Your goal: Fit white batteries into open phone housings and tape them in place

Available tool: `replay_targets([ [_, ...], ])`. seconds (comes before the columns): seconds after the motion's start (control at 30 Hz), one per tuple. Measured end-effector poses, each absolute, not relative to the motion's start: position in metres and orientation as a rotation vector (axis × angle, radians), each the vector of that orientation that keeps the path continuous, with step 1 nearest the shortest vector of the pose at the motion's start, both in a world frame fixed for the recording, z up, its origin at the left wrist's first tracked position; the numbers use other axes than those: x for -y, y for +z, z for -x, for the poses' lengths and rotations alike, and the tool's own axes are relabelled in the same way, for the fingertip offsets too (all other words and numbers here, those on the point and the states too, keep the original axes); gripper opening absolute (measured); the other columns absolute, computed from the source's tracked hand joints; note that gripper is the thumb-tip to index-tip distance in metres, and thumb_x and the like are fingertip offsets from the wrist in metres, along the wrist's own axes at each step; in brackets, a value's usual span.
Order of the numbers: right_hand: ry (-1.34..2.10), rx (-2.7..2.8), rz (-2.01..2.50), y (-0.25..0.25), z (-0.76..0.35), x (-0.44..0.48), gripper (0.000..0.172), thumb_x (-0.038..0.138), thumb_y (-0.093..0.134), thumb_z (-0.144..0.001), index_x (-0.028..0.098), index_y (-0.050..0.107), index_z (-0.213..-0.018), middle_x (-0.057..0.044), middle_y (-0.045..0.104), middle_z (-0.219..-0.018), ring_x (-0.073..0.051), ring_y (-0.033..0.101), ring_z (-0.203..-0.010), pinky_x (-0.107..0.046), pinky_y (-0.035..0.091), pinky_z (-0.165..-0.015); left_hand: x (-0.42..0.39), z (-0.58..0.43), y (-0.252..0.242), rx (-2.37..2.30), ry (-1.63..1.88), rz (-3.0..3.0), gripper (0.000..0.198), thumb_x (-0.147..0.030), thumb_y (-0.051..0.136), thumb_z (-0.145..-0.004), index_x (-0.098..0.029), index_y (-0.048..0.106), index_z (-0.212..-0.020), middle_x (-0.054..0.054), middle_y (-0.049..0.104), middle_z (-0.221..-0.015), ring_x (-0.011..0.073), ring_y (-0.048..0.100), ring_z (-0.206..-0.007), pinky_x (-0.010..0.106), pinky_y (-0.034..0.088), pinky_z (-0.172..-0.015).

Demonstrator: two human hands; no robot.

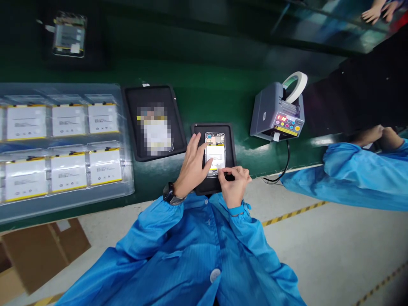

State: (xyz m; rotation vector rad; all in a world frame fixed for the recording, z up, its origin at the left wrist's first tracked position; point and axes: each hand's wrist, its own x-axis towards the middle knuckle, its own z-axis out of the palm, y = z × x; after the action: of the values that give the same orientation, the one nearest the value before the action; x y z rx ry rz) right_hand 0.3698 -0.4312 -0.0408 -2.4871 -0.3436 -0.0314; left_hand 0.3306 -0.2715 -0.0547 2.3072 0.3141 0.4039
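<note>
An opened phone (215,151) with a white battery inside lies in a black holder tray (230,144) on the green belt. My left hand (192,165) rests on the phone's left edge, fingers wrapped around its side. My right hand (234,182) pinches at the phone's lower end, thumb and forefinger pressed together on something too small to name. Both arms wear blue sleeves; a dark watch sits on my left wrist.
A second black tray (134,123) with a device lies to the left. A clear tray (126,170) of several white batteries is further left. A grey tape dispenser (276,114) stands right. A co-worker's blue sleeve (357,176) reaches in at right. Another device (69,36) lies far back.
</note>
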Motion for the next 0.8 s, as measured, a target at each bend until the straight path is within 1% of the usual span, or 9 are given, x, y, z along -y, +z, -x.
replay_targets([
  [0.23,-0.024,0.317,2.462,-0.0399,-0.3691,0.4299,0.014,0.033,0.077,-0.088,0.023,0.078,-0.079,-0.003,0.061,-0.081,-0.027,0.053,-0.093,-0.041,0.029,-0.091,0.2728,-0.3308,-0.0559,-0.301,0.418,-2.328,0.043,-0.026,0.052,-0.101,-0.017,0.045,-0.143,0.022,0.026,-0.170,0.0341,0.015,-0.162,0.063,0.027,-0.128],
  [0.43,0.015,0.300,2.443,-0.0365,-0.3717,0.4300,0.013,0.031,0.077,-0.086,0.022,0.075,-0.076,-0.003,0.065,-0.085,-0.027,0.053,-0.096,-0.041,0.028,-0.092,0.2718,-0.3307,-0.0588,-0.295,0.411,-2.355,0.045,-0.026,0.052,-0.102,-0.017,0.044,-0.145,0.022,0.025,-0.170,0.0339,0.014,-0.163,0.063,0.026,-0.128],
  [0.63,0.037,0.302,2.470,-0.0378,-0.3711,0.4290,0.014,0.029,0.077,-0.084,0.021,0.070,-0.074,-0.003,0.066,-0.086,-0.028,0.054,-0.098,-0.042,0.028,-0.092,0.2727,-0.3318,-0.0574,-0.300,0.423,-2.347,0.044,-0.025,0.054,-0.101,-0.016,0.045,-0.143,0.022,0.025,-0.170,0.0342,0.014,-0.163,0.062,0.027,-0.128],
  [0.7,0.036,0.301,2.474,-0.0382,-0.3723,0.4307,0.017,0.031,0.076,-0.084,0.020,0.065,-0.076,-0.003,0.064,-0.084,-0.028,0.054,-0.095,-0.042,0.029,-0.092,0.2728,-0.3320,-0.0571,-0.306,0.425,-2.347,0.045,-0.025,0.055,-0.100,-0.017,0.045,-0.143,0.022,0.025,-0.170,0.0345,0.014,-0.163,0.062,0.027,-0.128],
  [0.8,-0.025,0.331,2.473,-0.0385,-0.3780,0.4386,0.017,0.035,0.071,-0.089,0.020,0.062,-0.086,-0.003,0.062,-0.085,-0.027,0.054,-0.093,-0.043,0.032,-0.092,0.2728,-0.3315,-0.0569,-0.304,0.419,-2.353,0.046,-0.025,0.056,-0.100,-0.017,0.044,-0.144,0.022,0.024,-0.170,0.0343,0.014,-0.163,0.060,0.026,-0.129],
])
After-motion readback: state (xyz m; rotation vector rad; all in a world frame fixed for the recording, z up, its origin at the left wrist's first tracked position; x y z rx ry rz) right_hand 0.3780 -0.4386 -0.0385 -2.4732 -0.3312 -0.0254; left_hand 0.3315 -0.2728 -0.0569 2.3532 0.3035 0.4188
